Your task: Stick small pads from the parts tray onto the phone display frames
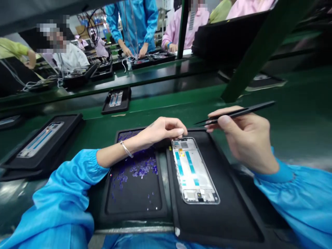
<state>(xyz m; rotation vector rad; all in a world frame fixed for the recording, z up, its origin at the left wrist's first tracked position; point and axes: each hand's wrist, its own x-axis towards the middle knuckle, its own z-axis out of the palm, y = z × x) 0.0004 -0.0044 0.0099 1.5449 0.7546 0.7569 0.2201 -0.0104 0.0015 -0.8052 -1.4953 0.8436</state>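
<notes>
We see a green desk [298, 114] carrying a black foam tray [228, 193], which cradles a phone mid-frame [193, 169] face-up so its inner side is reachable; beside it a second black tray [135, 197] collects small violet film scraps [141, 169], kept apart from the work; the left hand [160, 129] rests its fingers [178, 131], drawn together, on the frame's top edge, apparently steadying it; the right hand [246, 138] hovers above, fingers clamped on black tweezers [236, 113], tips pointing toward the frame, clear of it.
</notes>
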